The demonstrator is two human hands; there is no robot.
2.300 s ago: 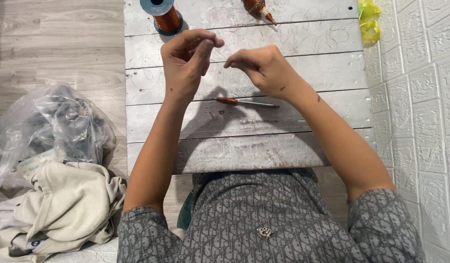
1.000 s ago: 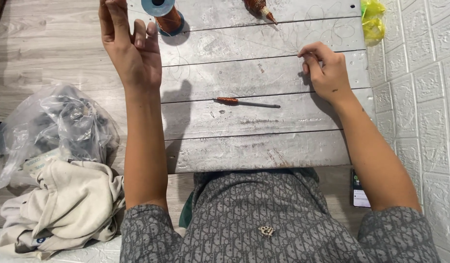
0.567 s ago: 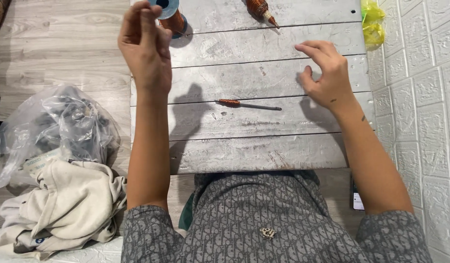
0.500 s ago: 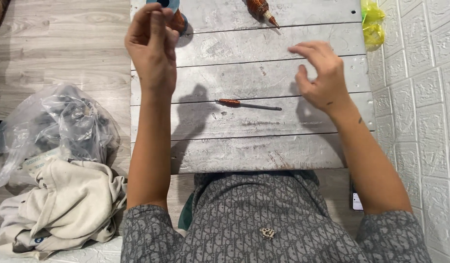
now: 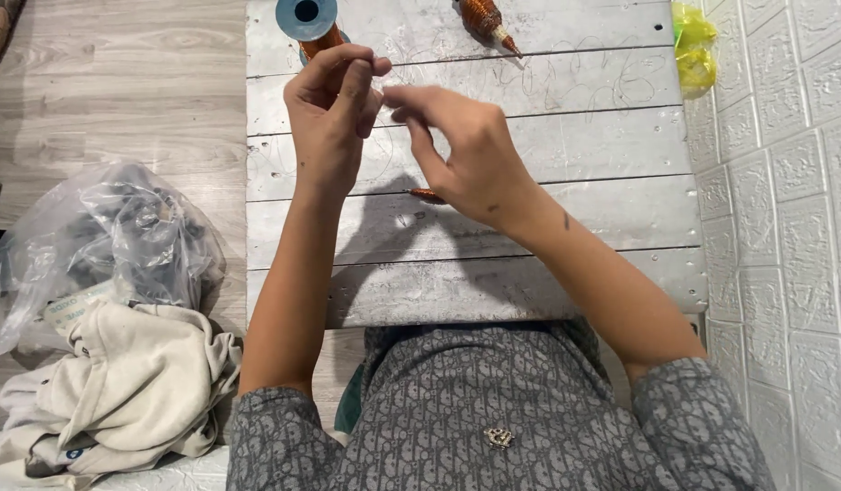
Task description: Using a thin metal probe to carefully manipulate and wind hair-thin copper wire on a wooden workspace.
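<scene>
Pinching hands, left (image 5: 334, 114) and right (image 5: 466, 150), on something too thin to see (clear bag (image 5: 111, 245) of dark items alongside).

A clear plastic bag (image 5: 111, 245) stuffed with dark items is seen on the wooden floor (image 5: 120, 82), left of the grey plank board (image 5: 566, 145). A crumpled cream garment (image 5: 120, 391) is laid against the bag's near side, touching it. At the board's far edge, a wound copper-coloured bobbin with a pale tip (image 5: 484, 20) is placed. A yellow-green plastic object (image 5: 695, 45) is set at the far right corner, beside the white tiled wall (image 5: 784, 182).
</scene>
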